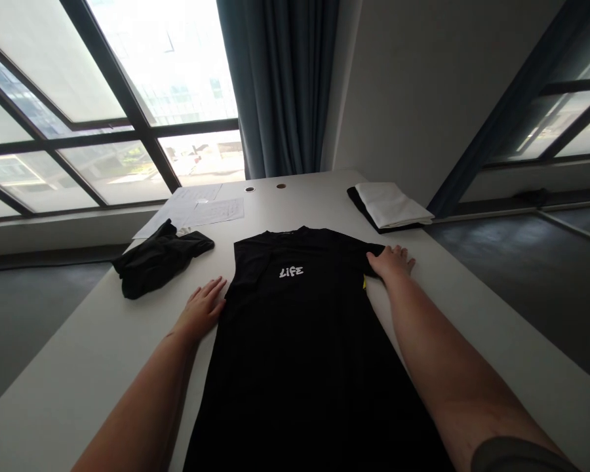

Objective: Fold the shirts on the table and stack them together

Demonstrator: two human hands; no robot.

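A black T-shirt [299, 341] with white lettering lies spread flat on the white table [78, 367], neck toward the far end. My left hand [202, 308] rests flat on the table, fingers stretched out, touching the shirt's left edge below the sleeve. My right hand [391, 262] lies flat with fingers spread at the shirt's right sleeve end, touching the fabric. A small yellow tag shows at the shirt's right edge beside my wrist.
A crumpled black garment [157, 262] lies at the left of the table. Paper sheets [201, 210] lie beyond it. A folded white cloth on a black one [391, 204] sits at the far right. Windows and a blue curtain [280, 85] stand behind.
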